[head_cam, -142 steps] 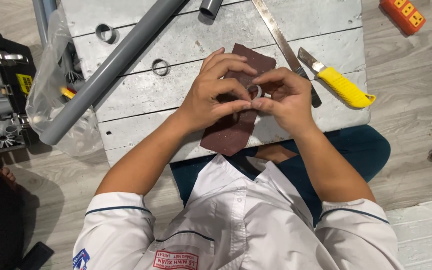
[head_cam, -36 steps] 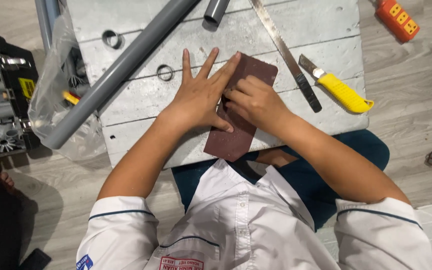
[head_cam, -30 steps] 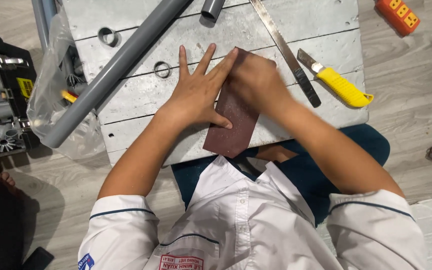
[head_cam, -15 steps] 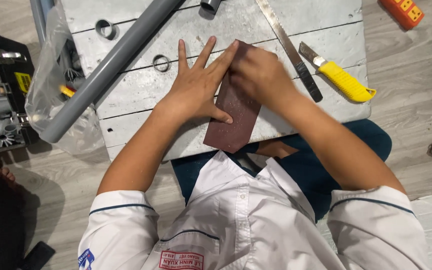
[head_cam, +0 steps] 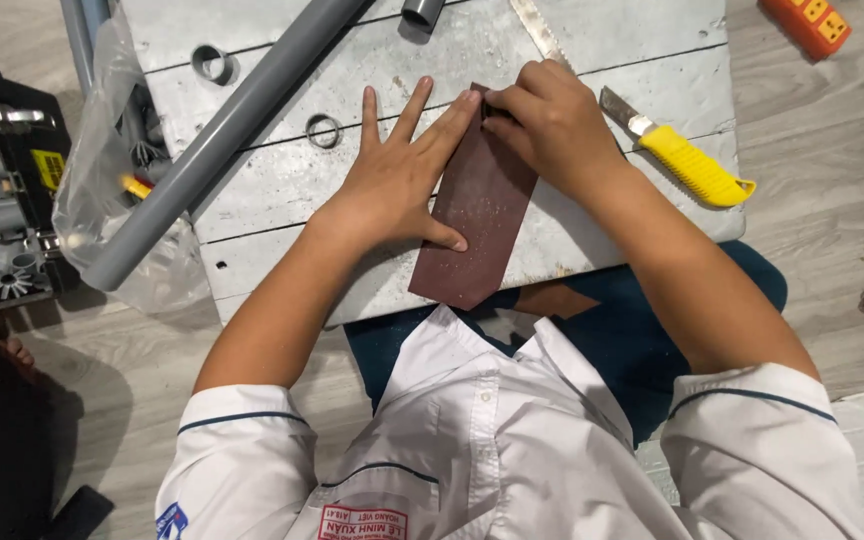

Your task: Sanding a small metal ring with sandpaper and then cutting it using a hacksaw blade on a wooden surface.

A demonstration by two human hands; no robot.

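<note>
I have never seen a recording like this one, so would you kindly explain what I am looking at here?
There is no machine: a person wears a camera on the head, so the one picture looks straight down over a white shirt at that person's two bare hands. They work on a pale, worn board. The left hand lies flat with fingers spread, pressing the edge of a dark reddish-brown abrasive sheet. The right hand is curled at the sheet's far end, fingertips pinched there; what they grip, if anything, is hidden. Around them lie a long grey pipe, two short pipe rings, a saw blade and a yellow-handled knife. A clear plastic bag sits at the left.
</note>
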